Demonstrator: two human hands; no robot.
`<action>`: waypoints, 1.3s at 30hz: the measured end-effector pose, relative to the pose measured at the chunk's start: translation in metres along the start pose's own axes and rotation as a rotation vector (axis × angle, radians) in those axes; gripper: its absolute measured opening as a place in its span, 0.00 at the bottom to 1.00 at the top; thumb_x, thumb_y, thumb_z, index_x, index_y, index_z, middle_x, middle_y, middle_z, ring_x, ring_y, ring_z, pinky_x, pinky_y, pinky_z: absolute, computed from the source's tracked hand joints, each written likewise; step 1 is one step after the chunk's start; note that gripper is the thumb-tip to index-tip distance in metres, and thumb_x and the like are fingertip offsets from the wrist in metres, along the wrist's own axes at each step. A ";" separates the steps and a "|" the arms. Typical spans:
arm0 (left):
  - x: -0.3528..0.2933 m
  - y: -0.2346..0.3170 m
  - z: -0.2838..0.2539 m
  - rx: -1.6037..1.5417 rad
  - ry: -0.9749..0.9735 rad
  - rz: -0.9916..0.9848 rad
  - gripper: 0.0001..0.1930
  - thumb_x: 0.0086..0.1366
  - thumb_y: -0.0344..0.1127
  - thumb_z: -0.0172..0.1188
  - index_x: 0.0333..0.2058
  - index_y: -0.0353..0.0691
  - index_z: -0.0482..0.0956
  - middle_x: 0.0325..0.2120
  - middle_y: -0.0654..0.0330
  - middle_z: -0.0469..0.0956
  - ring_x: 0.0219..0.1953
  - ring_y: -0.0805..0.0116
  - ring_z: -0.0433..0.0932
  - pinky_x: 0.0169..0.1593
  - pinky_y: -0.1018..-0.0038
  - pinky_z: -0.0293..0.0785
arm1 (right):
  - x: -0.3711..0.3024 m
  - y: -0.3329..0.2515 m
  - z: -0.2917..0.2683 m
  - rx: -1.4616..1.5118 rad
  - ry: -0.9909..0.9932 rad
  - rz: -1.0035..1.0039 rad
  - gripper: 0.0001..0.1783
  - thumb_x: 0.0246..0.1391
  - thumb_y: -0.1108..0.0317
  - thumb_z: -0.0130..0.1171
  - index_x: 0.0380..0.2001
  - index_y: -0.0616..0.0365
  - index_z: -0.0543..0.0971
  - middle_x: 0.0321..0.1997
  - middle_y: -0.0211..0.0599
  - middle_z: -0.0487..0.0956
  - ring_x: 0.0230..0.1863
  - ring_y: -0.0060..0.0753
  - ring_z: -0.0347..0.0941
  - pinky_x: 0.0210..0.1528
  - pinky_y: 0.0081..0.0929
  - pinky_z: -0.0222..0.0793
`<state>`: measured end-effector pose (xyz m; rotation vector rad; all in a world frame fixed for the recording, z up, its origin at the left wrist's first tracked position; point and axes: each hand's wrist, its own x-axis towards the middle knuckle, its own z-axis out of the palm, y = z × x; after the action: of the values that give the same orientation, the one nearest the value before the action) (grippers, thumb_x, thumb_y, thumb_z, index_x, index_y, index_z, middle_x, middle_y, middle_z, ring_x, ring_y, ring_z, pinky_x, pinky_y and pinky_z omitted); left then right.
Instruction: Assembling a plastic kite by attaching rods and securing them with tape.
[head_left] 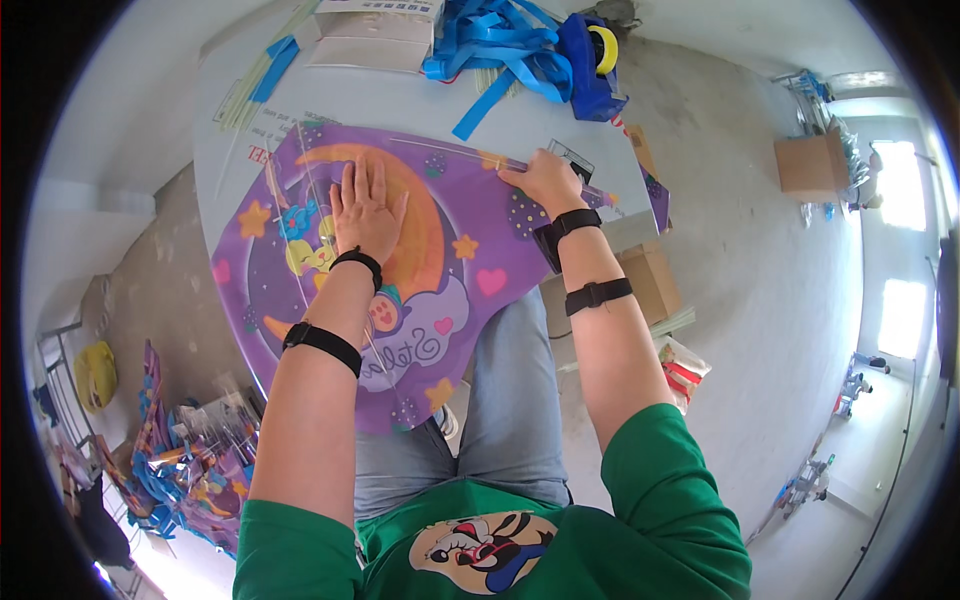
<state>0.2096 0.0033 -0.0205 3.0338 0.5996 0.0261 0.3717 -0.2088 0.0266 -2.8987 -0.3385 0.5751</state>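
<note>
A purple kite [460, 190] printed with an orange moon, stars, hearts and a cartoon animal lies over the table and hangs past its near edge, above my thighs. Thin rods run along it, one down its length and one by its far edge. My left hand [368, 215] rests flat on the moon print, fingers stretched out. At the kite's right far edge, my right hand [545, 182] is closed on the edge and its rod, thumb pointing left; its other fingers are partly hidden. Black straps circle both wrists and forearms.
On the table [225, 165], blue ribbon [500, 45] lies in a heap beside a blue tape dispenser [590, 65], a white box [370, 40] and pale sticks [245, 100]. A cardboard box [650, 285] stands right below. More printed kites [200, 460] are piled at lower left.
</note>
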 end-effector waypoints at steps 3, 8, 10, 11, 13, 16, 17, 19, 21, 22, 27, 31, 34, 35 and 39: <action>0.000 -0.001 0.001 -0.009 -0.005 -0.007 0.32 0.66 0.56 0.38 0.64 0.46 0.49 0.65 0.57 0.46 0.67 0.58 0.45 0.66 0.60 0.40 | 0.001 -0.002 0.000 0.002 -0.012 -0.010 0.35 0.35 0.40 0.65 0.38 0.60 0.77 0.39 0.46 0.79 0.42 0.46 0.77 0.40 0.36 0.72; 0.002 -0.001 0.003 -0.014 0.013 0.000 0.32 0.66 0.55 0.38 0.64 0.46 0.50 0.65 0.57 0.46 0.67 0.58 0.44 0.66 0.60 0.40 | 0.004 0.002 0.004 0.069 0.031 0.008 0.36 0.34 0.40 0.66 0.38 0.61 0.77 0.39 0.47 0.79 0.42 0.47 0.76 0.41 0.36 0.72; 0.001 -0.003 0.003 -0.018 -0.005 -0.007 0.32 0.66 0.55 0.39 0.64 0.46 0.50 0.65 0.57 0.46 0.67 0.58 0.44 0.66 0.60 0.40 | 0.008 0.001 0.006 0.020 0.002 -0.038 0.31 0.35 0.43 0.66 0.35 0.59 0.78 0.38 0.47 0.79 0.40 0.45 0.77 0.39 0.35 0.72; 0.001 -0.004 0.003 -0.021 0.008 -0.002 0.32 0.66 0.55 0.39 0.64 0.46 0.50 0.65 0.57 0.46 0.67 0.58 0.44 0.66 0.60 0.40 | 0.016 0.007 0.003 0.020 0.016 -0.037 0.31 0.35 0.43 0.66 0.35 0.59 0.78 0.38 0.47 0.79 0.40 0.45 0.77 0.39 0.35 0.72; 0.002 -0.002 0.004 -0.038 0.024 -0.001 0.32 0.66 0.54 0.39 0.63 0.45 0.51 0.65 0.57 0.46 0.66 0.57 0.45 0.66 0.60 0.41 | 0.039 0.029 -0.013 0.525 -0.030 0.003 0.22 0.41 0.50 0.64 0.32 0.57 0.79 0.34 0.47 0.79 0.37 0.43 0.77 0.38 0.35 0.71; 0.000 -0.003 0.002 -0.011 0.029 0.009 0.31 0.66 0.54 0.40 0.63 0.45 0.51 0.65 0.56 0.47 0.66 0.57 0.46 0.66 0.60 0.42 | 0.062 0.060 -0.047 0.505 0.739 -0.006 0.13 0.49 0.58 0.58 0.30 0.57 0.79 0.30 0.44 0.79 0.33 0.43 0.75 0.37 0.35 0.70; 0.000 -0.003 0.000 -0.014 0.042 0.012 0.31 0.66 0.53 0.40 0.63 0.45 0.52 0.65 0.56 0.48 0.66 0.57 0.46 0.66 0.59 0.43 | 0.069 0.070 -0.063 0.445 0.853 -0.026 0.12 0.51 0.59 0.56 0.30 0.57 0.79 0.29 0.43 0.78 0.33 0.43 0.75 0.38 0.35 0.69; 0.001 0.006 0.002 -0.033 0.047 0.026 0.31 0.66 0.53 0.40 0.63 0.45 0.52 0.65 0.55 0.48 0.66 0.57 0.46 0.66 0.59 0.43 | 0.086 0.096 -0.084 0.270 0.937 -0.079 0.13 0.51 0.59 0.55 0.31 0.56 0.80 0.30 0.42 0.79 0.33 0.43 0.75 0.38 0.35 0.69; 0.000 0.002 0.001 -0.022 0.049 0.023 0.31 0.66 0.53 0.40 0.63 0.45 0.52 0.65 0.55 0.48 0.66 0.57 0.47 0.66 0.59 0.43 | 0.095 0.095 -0.099 0.226 0.645 -0.064 0.13 0.52 0.57 0.54 0.31 0.53 0.81 0.27 0.40 0.78 0.29 0.41 0.75 0.35 0.33 0.70; 0.000 0.002 0.001 -0.031 0.047 0.025 0.31 0.66 0.53 0.40 0.63 0.45 0.51 0.65 0.55 0.48 0.66 0.56 0.47 0.66 0.59 0.43 | 0.098 0.095 -0.102 0.230 0.649 -0.066 0.13 0.52 0.57 0.54 0.31 0.53 0.81 0.27 0.40 0.78 0.29 0.41 0.75 0.35 0.33 0.70; -0.001 0.000 0.000 -0.019 0.037 0.025 0.31 0.66 0.53 0.40 0.64 0.45 0.50 0.65 0.55 0.47 0.66 0.56 0.46 0.66 0.59 0.43 | 0.105 0.089 -0.108 0.683 0.341 0.204 0.12 0.50 0.57 0.58 0.23 0.52 0.81 0.16 0.34 0.72 0.16 0.29 0.68 0.24 0.27 0.67; -0.001 -0.004 0.000 0.015 0.015 0.018 0.31 0.66 0.53 0.39 0.64 0.45 0.49 0.65 0.55 0.46 0.66 0.57 0.46 0.66 0.59 0.42 | 0.110 0.096 -0.105 1.024 0.160 0.297 0.10 0.49 0.62 0.61 0.22 0.57 0.80 0.15 0.29 0.69 0.15 0.25 0.63 0.21 0.25 0.62; 0.002 0.004 0.000 -0.006 0.006 0.023 0.31 0.66 0.53 0.39 0.64 0.46 0.49 0.65 0.55 0.46 0.66 0.57 0.45 0.66 0.59 0.41 | 0.113 0.112 -0.100 1.364 0.311 0.154 0.09 0.46 0.66 0.63 0.23 0.61 0.78 0.15 0.27 0.66 0.15 0.22 0.60 0.21 0.22 0.58; 0.001 0.002 -0.001 -0.009 -0.005 0.015 0.31 0.66 0.53 0.39 0.64 0.46 0.48 0.65 0.56 0.45 0.66 0.57 0.45 0.66 0.60 0.41 | 0.110 0.108 -0.096 1.426 0.337 0.172 0.08 0.46 0.68 0.64 0.24 0.62 0.78 0.17 0.28 0.68 0.17 0.22 0.61 0.22 0.21 0.58; 0.000 -0.003 -0.003 0.014 -0.026 0.001 0.31 0.66 0.53 0.39 0.64 0.46 0.48 0.65 0.56 0.45 0.66 0.57 0.45 0.66 0.60 0.41 | 0.095 0.109 -0.084 1.382 0.248 0.055 0.08 0.45 0.71 0.64 0.26 0.64 0.78 0.23 0.30 0.72 0.26 0.23 0.66 0.27 0.20 0.62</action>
<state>0.2081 0.0058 -0.0174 3.0428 0.5987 -0.0171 0.5110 -0.2997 0.0470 -1.5953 0.1563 0.2471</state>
